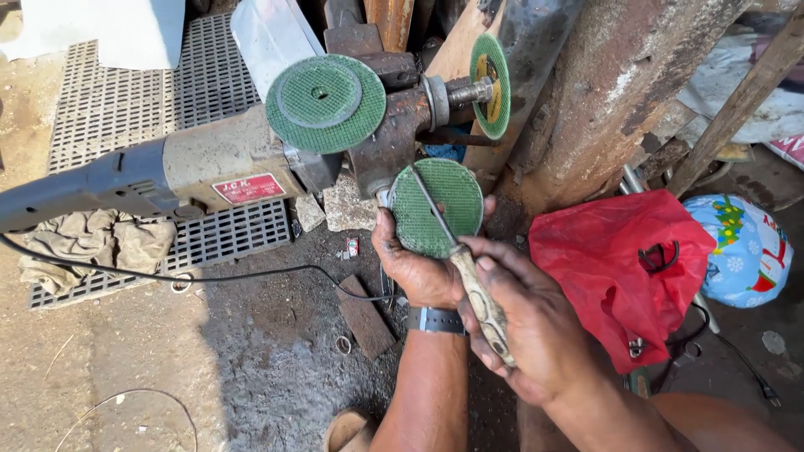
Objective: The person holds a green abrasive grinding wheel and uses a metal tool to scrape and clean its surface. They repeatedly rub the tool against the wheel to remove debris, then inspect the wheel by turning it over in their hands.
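My left hand (412, 269) holds a round green grinding disc (445, 201) upright by its edge, palm toward me, a watch on the wrist. My right hand (528, 322) grips the pale worn handle of a screwdriver (479, 300); its thin metal shaft runs up and left across the face of the disc. Just above, an angle grinder (193, 172) with a grey body lies clamped, with a green disc (325, 102) mounted on it. Another green disc (491, 85) sits on a rusty spindle to the right.
A rusty vise (394, 138) and a thick rusted post (603, 100) stand behind. A red plastic bag (624, 268) and a patterned ball (749, 251) lie at right. A metal grate (126, 109), a rag (92, 238), a black cable (209, 276) and small washers cover the dirt floor at left.
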